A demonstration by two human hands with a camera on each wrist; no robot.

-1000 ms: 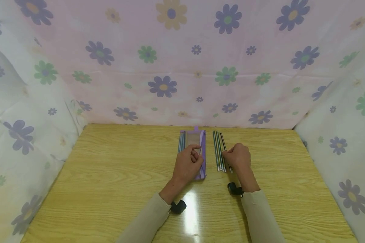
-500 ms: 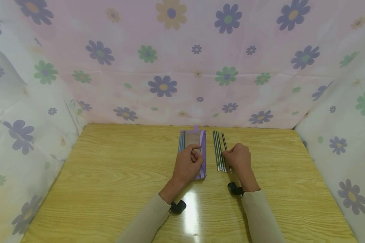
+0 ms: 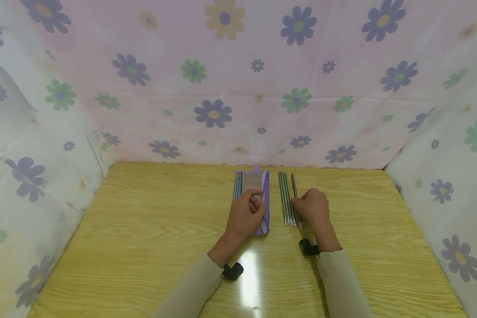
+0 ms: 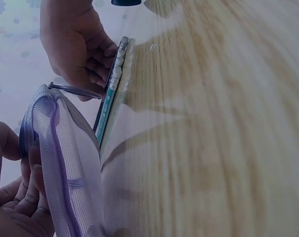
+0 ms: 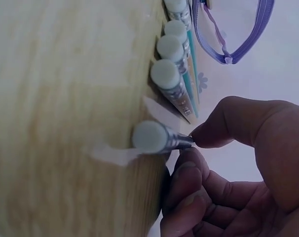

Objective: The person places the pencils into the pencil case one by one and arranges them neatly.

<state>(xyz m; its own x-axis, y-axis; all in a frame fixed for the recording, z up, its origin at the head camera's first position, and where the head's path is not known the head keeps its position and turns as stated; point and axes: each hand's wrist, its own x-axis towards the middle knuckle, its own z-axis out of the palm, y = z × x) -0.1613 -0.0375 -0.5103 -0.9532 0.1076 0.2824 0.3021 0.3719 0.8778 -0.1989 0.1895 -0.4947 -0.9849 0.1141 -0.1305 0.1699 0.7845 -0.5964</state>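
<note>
A purple mesh pencil case (image 3: 266,190) with a zipper lies near the back of the table, several blue-grey pencils (image 3: 237,186) along its left side. My left hand (image 3: 242,216) is over it, thumb and fingers pinching the edge of its opening; the left wrist view shows the mesh mouth (image 4: 73,163) held up. To the right, several striped pencils (image 3: 285,198) lie side by side, white erasers toward me. Beside them, my right hand (image 3: 313,206) pinches a dark pencil (image 3: 293,183) between thumb and index finger. Its white eraser (image 5: 150,137) is close to the tabletop.
The wood-grain table (image 3: 143,229) ends at a flowered curtain (image 3: 238,88) behind and on both sides. A black wrist camera (image 3: 232,270) sits below the left hand, another black camera (image 3: 309,247) below the right.
The dark pencil has turned slightly in my right hand: its far end moved right and its eraser end a little left. My left hand, the case and the other pencils stay put.
</note>
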